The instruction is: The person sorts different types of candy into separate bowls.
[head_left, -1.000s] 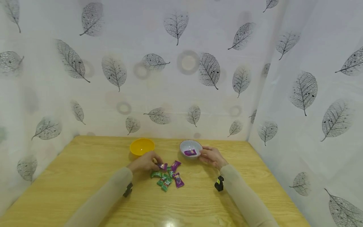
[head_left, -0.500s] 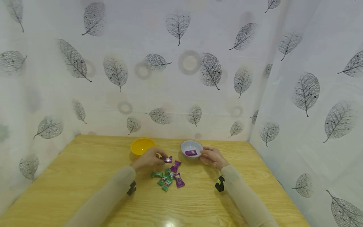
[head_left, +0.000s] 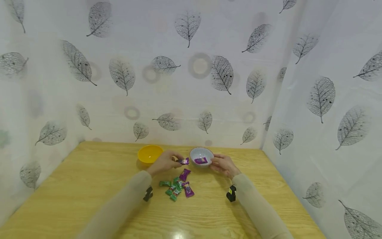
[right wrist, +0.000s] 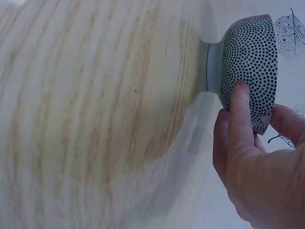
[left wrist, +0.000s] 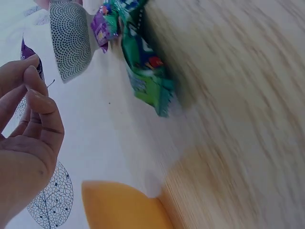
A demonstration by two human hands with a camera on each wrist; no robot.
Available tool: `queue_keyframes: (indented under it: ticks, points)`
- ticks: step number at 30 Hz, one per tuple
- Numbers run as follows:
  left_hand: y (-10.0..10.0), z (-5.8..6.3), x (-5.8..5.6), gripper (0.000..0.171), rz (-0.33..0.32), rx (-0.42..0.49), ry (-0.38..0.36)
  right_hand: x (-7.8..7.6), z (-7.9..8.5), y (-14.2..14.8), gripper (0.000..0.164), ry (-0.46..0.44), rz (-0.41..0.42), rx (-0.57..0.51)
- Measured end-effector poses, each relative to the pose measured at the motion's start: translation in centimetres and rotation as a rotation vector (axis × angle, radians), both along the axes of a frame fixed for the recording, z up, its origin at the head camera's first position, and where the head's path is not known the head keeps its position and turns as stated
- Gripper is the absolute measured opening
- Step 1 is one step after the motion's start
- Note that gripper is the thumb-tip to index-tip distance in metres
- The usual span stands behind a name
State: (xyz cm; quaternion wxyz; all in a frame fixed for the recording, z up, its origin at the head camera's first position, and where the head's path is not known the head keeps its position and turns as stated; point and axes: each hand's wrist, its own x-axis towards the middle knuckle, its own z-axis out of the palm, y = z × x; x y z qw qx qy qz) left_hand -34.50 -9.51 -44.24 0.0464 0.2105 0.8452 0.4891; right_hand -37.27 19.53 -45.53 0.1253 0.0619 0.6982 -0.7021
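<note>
I have the left grip clamped on one end of a purple-wrapped candy, which hangs above the table just beside the left rim of the dotted bowl. I have the right grip clamped on that bowl's right side, with digits on its outer wall and at its rim. Primary risk: snagging. The candy's free end points at the rim; too low a crossing could knock it loose. Secondary risk: slippage, since the pinch appears to cover only one end of the wrapper. Tertiary risk: tilting. An uneven pull from the right could tip the upright bowl and shift the second candy inside it. A leftward swing could strike the yellow bowl; a low sweep toward the body could scatter the green-wrapped candies and two loose purple candies. Behind both bowls, the far table edge meets the leaf-printed curtain, limiting travel; the widest room lies left of the yellow bowl and right of the right forearm.
</note>
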Motion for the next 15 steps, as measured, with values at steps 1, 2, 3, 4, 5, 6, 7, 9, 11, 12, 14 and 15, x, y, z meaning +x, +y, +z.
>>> queue_keyframes:
  ticks: [1, 2, 3, 4, 5, 6, 7, 9, 11, 12, 14, 15]
  points:
    - [0.2, 0.0, -0.1, 0.019, 0.008, 0.001, 0.005, 0.0, 0.0, 0.0, 0.05, 0.001, 0.001, -0.002]
    - [0.4, 0.0, -0.2, 0.019, 0.012, 0.001, 0.013, 0.0, 0.1, 0.0, 0.05, 0.001, 0.003, -0.003]
    - [0.7, 0.1, -0.3, 0.019, 0.018, 0.008, 0.014, 0.0, 0.1, 0.0, 0.05, 0.001, 0.005, -0.003]
    - [0.9, 0.1, -0.4, 0.019, 0.023, 0.016, 0.014, 0.0, 0.1, 0.0, 0.05, 0.003, 0.005, -0.004]
    - [1.1, 0.1, -0.6, 0.019, 0.029, 0.02, 0.016, 0.0, 0.1, 0.1, 0.05, 0.004, 0.004, -0.003]
    - [1.4, 0.1, -0.7, 0.02, 0.036, 0.025, 0.019, 0.0, 0.1, 0.2, 0.05, 0.003, 0.0, -0.003]
    - [1.6, 0.1, -0.7, 0.02, 0.041, 0.033, 0.021, 0.0, 0.1, 0.2, 0.05, 0.003, -0.003, -0.002]
    - [2.0, 0.2, -0.7, 0.022, 0.046, 0.043, 0.022, 0.0, 0.0, 0.3, 0.049, 0.007, -0.004, -0.002]
    - [2.3, 0.3, -0.8, 0.023, 0.05, 0.036, 0.03, 0.0, -0.1, 0.3, 0.049, 0.005, -0.001, -0.003]
    - [2.5, 0.3, -0.8, 0.023, 0.055, 0.034, 0.031, 0.0, -0.1, 0.3, 0.049, 0.002, 0.0, -0.003]
    - [2.8, 0.3, -0.9, 0.024, 0.063, 0.032, 0.03, 0.0, -0.1, 0.3, 0.05, 0.002, 0.01, -0.004]
    - [3.0, 0.4, -1.0, 0.025, 0.07, 0.031, 0.033, 0.0, -0.1, 0.3, 0.05, 0.001, 0.011, -0.004]
